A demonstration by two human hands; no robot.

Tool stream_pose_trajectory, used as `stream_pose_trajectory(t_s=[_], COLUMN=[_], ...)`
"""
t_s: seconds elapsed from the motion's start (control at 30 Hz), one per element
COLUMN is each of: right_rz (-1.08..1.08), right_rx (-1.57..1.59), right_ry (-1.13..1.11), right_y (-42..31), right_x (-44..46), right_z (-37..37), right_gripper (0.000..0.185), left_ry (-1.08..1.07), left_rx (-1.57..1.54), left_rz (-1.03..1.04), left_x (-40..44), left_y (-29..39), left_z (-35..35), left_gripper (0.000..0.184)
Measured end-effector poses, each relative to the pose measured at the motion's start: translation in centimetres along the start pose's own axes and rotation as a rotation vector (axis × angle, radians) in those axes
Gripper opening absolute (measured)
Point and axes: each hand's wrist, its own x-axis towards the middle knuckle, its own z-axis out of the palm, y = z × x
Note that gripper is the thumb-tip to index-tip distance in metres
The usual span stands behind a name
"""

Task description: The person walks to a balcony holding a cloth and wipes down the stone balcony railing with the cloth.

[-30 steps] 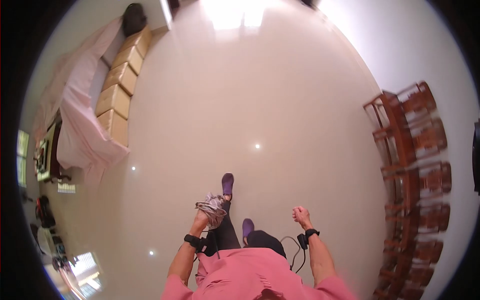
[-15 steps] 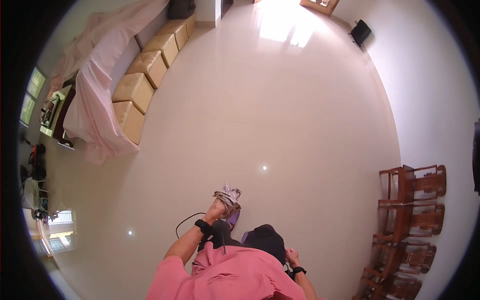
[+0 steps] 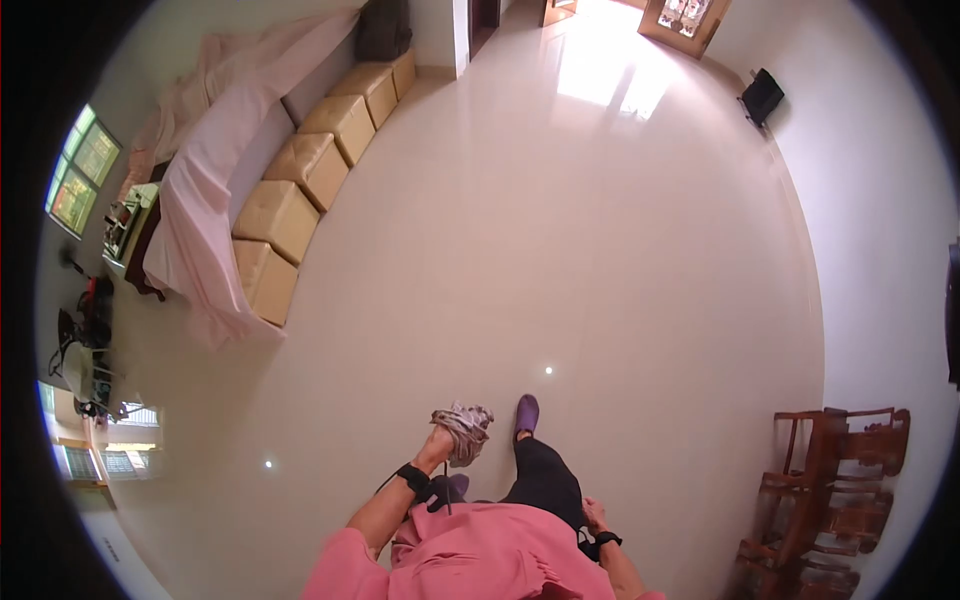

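A crumpled, striped greyish cloth (image 3: pixel 468 432) is bunched in my left hand (image 3: pixel 437 446), held out in front of me above the floor. My right hand (image 3: pixel 595 514) hangs low beside my dark-trousered right thigh (image 3: pixel 545 480), its fingers curled; whether anything small is inside them cannot be made out. Both wrists wear black bands, with a thin dark cable by the left one. My right foot, in a purple shoe (image 3: pixel 528 414), is stretched forward on the glossy floor (image 3: pixel 560 260).
Tan cube stools (image 3: pixel 307 168) line a sofa under a pink cloth (image 3: pixel 195 200) on the left. Wooden chairs (image 3: pixel 865 445) stand along the right wall. A black object (image 3: pixel 762 97) sits by that wall farther on. An open door (image 3: pixel 685 22) is at the far end.
The view has moved forward, the wooden chairs sliding down and the far door appearing. My right hand has come in to my thigh, and my right foot has swung forward. The cloth stays in my left hand.
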Motion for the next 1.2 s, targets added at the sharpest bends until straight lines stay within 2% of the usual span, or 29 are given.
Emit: stream_pose_trajectory(t_s=[0.03, 0.1, 0.23, 0.27, 0.33, 0.37, 0.47, 0.57, 0.7, 0.77, 0.8, 0.87, 0.9, 0.97, 1.07, 1.1, 1.13, 1.2], right_rz=[-0.01, 0.128, 0.065, 0.04, 0.016, -0.013, -0.055, -0.095, -0.077, 0.003, 0.075, 0.171, 0.188, 0.21, 0.172, 0.115, 0.114, -0.059], right_rx=[0.005, 0.234, 0.189, 0.219, 0.238, 0.216, 0.168, 0.15, 0.096, 0.095, 0.112, 0.181, 0.181, 0.224, 0.24, 0.219, 0.223, 0.066], right_ry=[-0.009, -0.086, -0.075, -0.071, -0.072, -0.055, -0.054, -0.108, -0.122, -0.113, -0.096, -0.14, -0.128, -0.131, -0.062, -0.083, -0.088, -0.025], right_y=[-2.1, -6.5, -13.8, -15.5, -18.8, -20.7, -25.2, -28.0, -29.5, -30.8, -31.4, -33.3, -34.3, -36.2, -41.0, -42.5, -43.6, -44.7], right_x=[0.6, 2.2, 7.5, 9.1, 11.4, 12.4, 14.5, 16.8, 18.2, 18.7, 18.1, 18.0, 18.2, 19.0, 19.9, 20.5, 21.6, 23.6], right_z=[-1.2, -3.6, -8.6, -9.7, -10.9, -11.2, -11.4, -10.1, -9.0, -9.2, -9.4, -9.8, -9.8, -10.0, -8.8, -8.6, -8.3, -7.8], right_gripper=[0.021, 0.019, 0.019, 0.019, 0.019, 0.019, 0.02, 0.022, 0.022, 0.021, 0.021, 0.019, 0.019, 0.02, 0.024, 0.027, 0.027, 0.028], left_ry=[0.005, 0.018, -0.133, -0.121, -0.054, -0.043, -0.061, -0.018, -0.013, 0.008, 0.016, 0.007, 0.009, -0.008, -0.021, 0.017, 0.017, -0.108], left_rx=[-0.01, -0.004, 0.765, 0.765, 0.287, 0.283, 0.909, 0.884, 0.856, 0.387, 0.369, 0.895, 0.892, 0.619, 0.548, 1.018, 1.025, 0.668], left_rz=[-0.009, 0.0, 0.423, 0.417, 0.182, 0.18, 0.572, 0.627, 0.543, 0.319, 0.319, 0.488, 0.495, 0.348, 0.441, 0.63, 0.629, 0.352], left_x=[1.0, 3.6, 9.4, 10.2, 11.7, 12.7, 15.6, 19.3, 24.5, 28.6, 30.3, 34.3, 35.8, 37.7, 45.2, 45.7, 46.5, 47.5], left_y=[0.5, 1.5, 1.1, 2.6, 6.6, 6.4, 4.2, 4.5, 5.1, 4.8, 5.9, 10.0, 12.7, 16.8, 14.3, 18.1, 20.5, 23.2], left_z=[0.4, 0.7, 0.3, 1.2, 3.5, 3.1, 1.1, 0.5, -0.7, -1.2, -1.3, -2.1, -2.1, -1.6, -3.4, -3.5, -3.6, -3.6], left_gripper=[0.021, 0.022, 0.038, 0.038, 0.036, 0.036, 0.042, 0.044, 0.041, 0.037, 0.037, 0.036, 0.036, 0.035, 0.036, 0.037, 0.037, 0.039])
